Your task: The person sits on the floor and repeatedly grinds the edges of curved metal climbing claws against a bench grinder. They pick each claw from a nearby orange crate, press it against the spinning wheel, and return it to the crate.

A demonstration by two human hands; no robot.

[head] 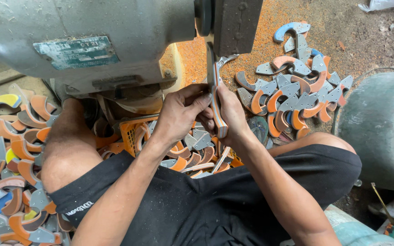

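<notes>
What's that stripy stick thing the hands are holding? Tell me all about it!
The piece is long, thin and slightly curved, seen edge-on, with orange, grey and dark layers like a sandwich. It stands nearly upright. The left hand and right hand pinch it from both sides. Its top reaches the grinder, by the dark block; whether it touches is unclear. Its lower end sticks out below the fingers, above the orange basket.

One grey metal grinding machine (92,41), one orange plastic basket (131,130), two bare hands, left hand (178,114) and right hand (231,114), and two floor heaps of curved orange-and-grey handle pieces, left heap (10,173) and right heap (292,91), were counted.
</notes>
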